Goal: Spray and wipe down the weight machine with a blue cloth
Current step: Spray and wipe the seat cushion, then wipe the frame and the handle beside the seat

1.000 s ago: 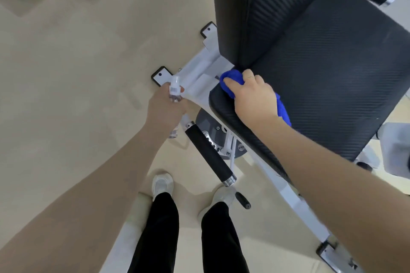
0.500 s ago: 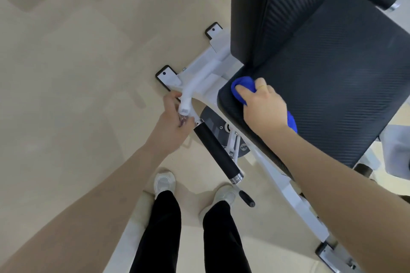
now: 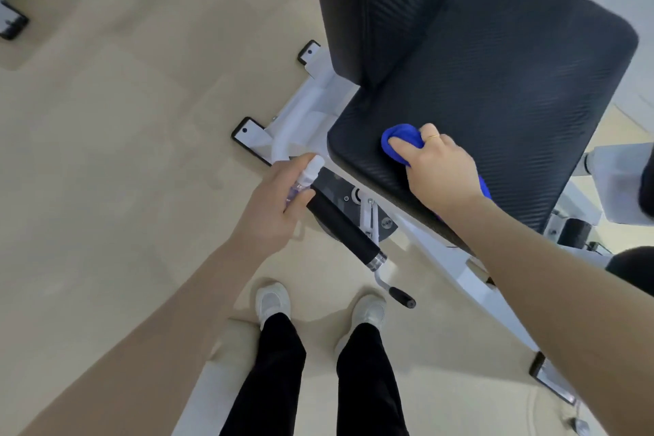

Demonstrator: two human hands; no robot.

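Note:
The weight machine has a black textured seat pad (image 3: 502, 95) and an upright black back pad (image 3: 382, 7) on a white frame (image 3: 304, 117). My right hand (image 3: 439, 170) presses a bunched blue cloth (image 3: 400, 140) onto the seat's near left corner. My left hand (image 3: 272, 205) holds a small clear spray bottle (image 3: 306, 179) with a white nozzle, just left of the seat edge and above a black foam handle (image 3: 341, 226).
The beige floor (image 3: 124, 152) spreads to the left. My two white shoes (image 3: 272, 301) stand below the handle. A small black knob lever (image 3: 401, 295) sticks out near my right foot. Black-capped frame feet (image 3: 247, 133) rest on the floor.
My right hand has slid the blue cloth from the seat's back corner toward its front left edge. My left hand with the bottle has stayed beside the handle, its nozzle now tilted toward the seat.

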